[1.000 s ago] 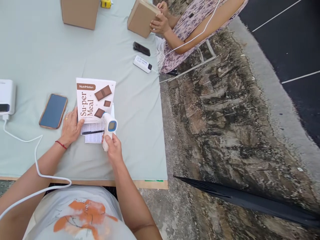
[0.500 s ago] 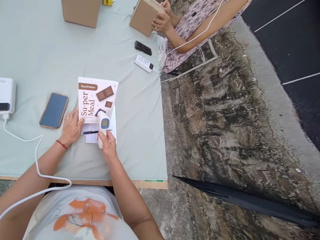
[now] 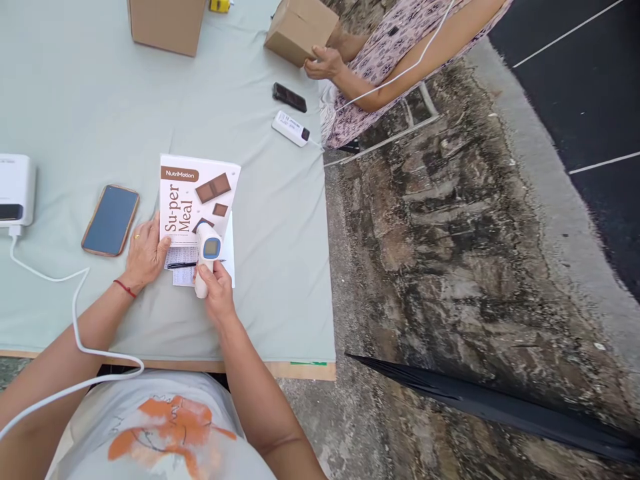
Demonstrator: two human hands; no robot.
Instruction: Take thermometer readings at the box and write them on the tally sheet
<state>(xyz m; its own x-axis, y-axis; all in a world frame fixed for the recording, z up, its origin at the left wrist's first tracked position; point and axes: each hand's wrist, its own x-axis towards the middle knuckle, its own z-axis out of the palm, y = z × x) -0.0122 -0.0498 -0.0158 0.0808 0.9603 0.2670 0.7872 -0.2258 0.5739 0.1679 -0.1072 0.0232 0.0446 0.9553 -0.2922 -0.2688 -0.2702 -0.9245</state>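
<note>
A white NutriMotion "Su-per Meal" box with brown chocolate pictures stands tilted over some papers. My left hand grips its lower left corner, with the thumb on the front edge and some fingers hidden behind it. In my right hand is a white infrared thermometer, its blue-rimmed screen facing me and its nose close to the lower part of the box front. Beneath them lie printed sheets and a black pen, partly covered by the thermometer.
Left of my hand lies a smartphone; farther left is a white power bank with a cable. A white device and a black device rest near the right edge. Another person's hand touches a cardboard box.
The other person's cardboard box has turned, and one of their hands has shifted behind it. My hands, the box and the thermometer stay nearly as they were; the view shifts slightly.
</note>
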